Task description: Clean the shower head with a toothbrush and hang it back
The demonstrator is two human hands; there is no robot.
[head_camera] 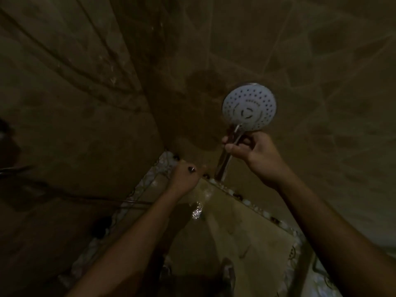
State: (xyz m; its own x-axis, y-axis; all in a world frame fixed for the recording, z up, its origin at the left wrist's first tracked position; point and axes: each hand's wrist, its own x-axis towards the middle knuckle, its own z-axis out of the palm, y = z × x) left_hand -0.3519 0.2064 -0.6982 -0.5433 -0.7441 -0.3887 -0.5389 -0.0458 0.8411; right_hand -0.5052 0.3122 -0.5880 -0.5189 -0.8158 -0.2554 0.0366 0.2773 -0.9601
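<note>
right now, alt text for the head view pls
A right hand holds a white shower head by its handle, face toward the camera, in a dim tiled corner. The left hand reaches toward the wall below it.

Nothing readable here, honestly. It's way too dark, and there's no brand, label or number I can make out on the shower head [249, 107], just spray holes on its white face. The wall tiles [85, 103] only show veining, no writing.
</note>
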